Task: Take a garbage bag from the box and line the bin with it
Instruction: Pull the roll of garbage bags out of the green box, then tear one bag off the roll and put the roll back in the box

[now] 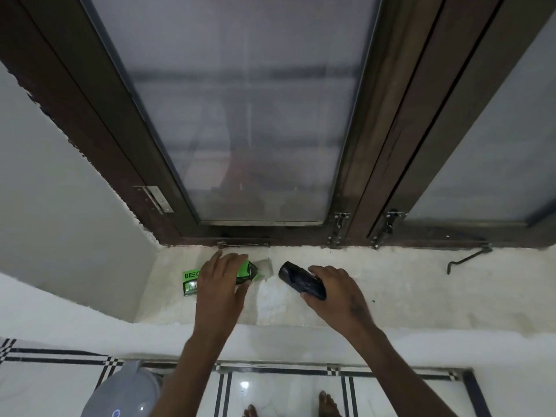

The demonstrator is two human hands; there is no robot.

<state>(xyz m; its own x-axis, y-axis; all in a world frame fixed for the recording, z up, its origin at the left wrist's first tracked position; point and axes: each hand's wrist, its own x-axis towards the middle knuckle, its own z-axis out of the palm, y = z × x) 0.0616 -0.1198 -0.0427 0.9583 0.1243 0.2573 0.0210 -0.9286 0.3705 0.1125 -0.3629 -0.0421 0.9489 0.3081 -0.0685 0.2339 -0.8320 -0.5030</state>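
A green garbage-bag box (190,282) lies on the white window sill (391,290), its right end flap open. My left hand (221,284) rests on top of the box and covers its middle. My right hand (334,291) is just right of the box, closed around a black roll of garbage bags (301,279) that points up and left, clear of the box. The grey bin (126,392) with a domed lid stands on the floor at the lower left, only partly in view.
A dark-framed frosted window (255,115) rises right behind the sill. A metal window stay hook (466,257) lies on the sill at the right. My bare feet (328,404) stand on glossy white floor tiles with black lines below the sill.
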